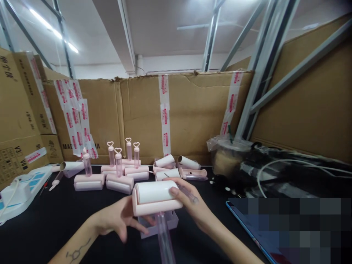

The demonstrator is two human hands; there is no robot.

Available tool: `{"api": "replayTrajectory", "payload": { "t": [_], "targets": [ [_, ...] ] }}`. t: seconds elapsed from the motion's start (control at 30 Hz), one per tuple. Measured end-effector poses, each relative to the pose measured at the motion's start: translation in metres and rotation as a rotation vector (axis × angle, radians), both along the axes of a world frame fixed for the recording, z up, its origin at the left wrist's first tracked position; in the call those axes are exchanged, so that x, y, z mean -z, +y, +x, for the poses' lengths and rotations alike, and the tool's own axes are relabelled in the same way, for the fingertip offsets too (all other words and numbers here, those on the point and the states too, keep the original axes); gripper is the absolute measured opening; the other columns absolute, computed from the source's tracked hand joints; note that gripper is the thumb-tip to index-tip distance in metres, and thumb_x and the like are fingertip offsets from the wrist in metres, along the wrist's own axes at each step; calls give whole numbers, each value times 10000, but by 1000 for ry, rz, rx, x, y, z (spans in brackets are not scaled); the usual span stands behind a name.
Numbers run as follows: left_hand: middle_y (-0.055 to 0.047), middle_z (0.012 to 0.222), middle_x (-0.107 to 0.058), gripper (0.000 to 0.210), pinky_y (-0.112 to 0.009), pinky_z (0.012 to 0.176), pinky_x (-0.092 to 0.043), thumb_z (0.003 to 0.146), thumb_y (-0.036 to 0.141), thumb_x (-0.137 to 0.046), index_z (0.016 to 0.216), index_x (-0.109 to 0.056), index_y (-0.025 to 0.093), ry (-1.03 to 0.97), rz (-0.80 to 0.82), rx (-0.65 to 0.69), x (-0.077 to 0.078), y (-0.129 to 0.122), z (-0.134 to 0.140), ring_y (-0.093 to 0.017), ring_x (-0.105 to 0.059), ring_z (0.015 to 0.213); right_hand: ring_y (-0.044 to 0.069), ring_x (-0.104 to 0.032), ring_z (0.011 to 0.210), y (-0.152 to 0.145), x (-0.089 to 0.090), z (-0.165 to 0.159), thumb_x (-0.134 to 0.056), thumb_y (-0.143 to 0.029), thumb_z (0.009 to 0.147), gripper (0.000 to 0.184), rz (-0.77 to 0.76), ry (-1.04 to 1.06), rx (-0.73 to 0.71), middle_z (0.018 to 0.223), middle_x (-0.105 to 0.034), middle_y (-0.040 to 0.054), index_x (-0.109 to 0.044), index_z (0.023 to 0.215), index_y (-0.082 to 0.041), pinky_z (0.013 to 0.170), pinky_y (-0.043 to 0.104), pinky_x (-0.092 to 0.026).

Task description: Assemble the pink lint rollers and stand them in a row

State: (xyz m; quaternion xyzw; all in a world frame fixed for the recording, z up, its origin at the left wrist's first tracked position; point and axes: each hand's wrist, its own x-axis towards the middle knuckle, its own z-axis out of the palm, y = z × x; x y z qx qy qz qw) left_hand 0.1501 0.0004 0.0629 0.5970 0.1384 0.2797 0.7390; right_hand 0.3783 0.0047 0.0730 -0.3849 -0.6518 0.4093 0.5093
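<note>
My right hand (194, 201) grips the right end of a lint roller (158, 194), its thumb on the white paper roll. The roller has a pale pink holder, and its see-through handle (165, 238) points down toward me. Behind the roller's left end is my left hand (118, 216), its fingers stretched apart and partly hidden. Those fingertips reach a translucent cover (173, 222) on the black table under the roller; whether they press on it I cannot tell.
Several pink lint rollers (89, 182) with heart-ended handles stand at the back left. Loose white paper rolls (165, 161) and a pink holder (193, 173) lie at back centre. A power strip (35, 183) is left; a drink cup (225, 157), cables and a phone (253, 234) are right.
</note>
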Motion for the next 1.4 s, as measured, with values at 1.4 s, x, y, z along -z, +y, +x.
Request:
{"api": "replayTrajectory", "payload": {
  "t": [1.4],
  "targets": [
    [-56,990,-563,434,-305,822,-389,719,346,-621,1095,-502,166,268,406,-493,8,0,9,-220,-512,928,101,-481,475,-46,-18,-23,-341,-191,889,243,789,-823,-42,647,-555,16,-499,704,-194,445,212,-350]
  ]
}}
